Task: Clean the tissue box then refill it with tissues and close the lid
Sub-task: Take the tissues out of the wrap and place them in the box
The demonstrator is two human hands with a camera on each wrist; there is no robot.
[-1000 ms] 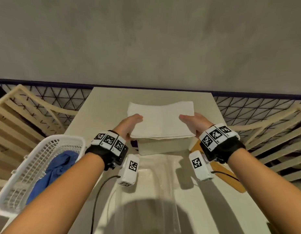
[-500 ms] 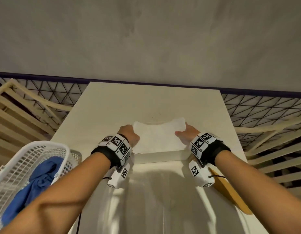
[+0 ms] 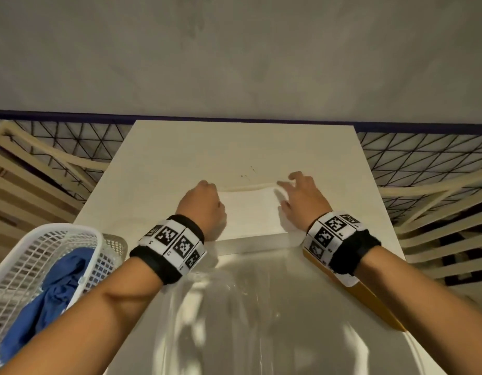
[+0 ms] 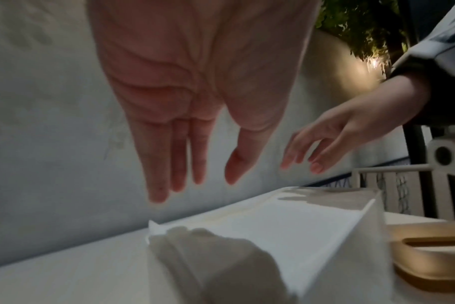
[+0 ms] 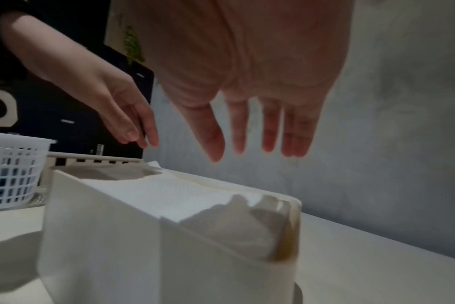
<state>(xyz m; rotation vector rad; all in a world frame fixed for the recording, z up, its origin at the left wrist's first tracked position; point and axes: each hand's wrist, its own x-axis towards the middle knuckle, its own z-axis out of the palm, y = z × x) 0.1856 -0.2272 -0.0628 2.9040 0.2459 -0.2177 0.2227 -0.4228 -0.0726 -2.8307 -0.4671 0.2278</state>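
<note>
The white tissue box [image 3: 250, 240] stands in the middle of the table with its top open. A stack of white tissues [image 3: 248, 209] lies inside it, level with the rim. My left hand [image 3: 207, 197] hovers over the box's left end and my right hand [image 3: 296, 190] over its right end. In the wrist views both hands, the left hand [image 4: 195, 183] and the right hand [image 5: 231, 152], have straight fingers a little above the tissues [image 4: 260, 224] and hold nothing. The wooden lid [image 3: 369, 301] lies flat on the table right of the box.
A white mesh basket [image 3: 26, 255] with a blue cloth [image 3: 55, 288] sits at the table's left edge. Clear plastic wrap [image 3: 248, 307] lies in front of the box. Slatted rails flank the table [image 3: 180, 158], and a grey wall stands behind it.
Both hands carried the tissue stack down into the box, then let go of it. They now hover open just above the tissues.
</note>
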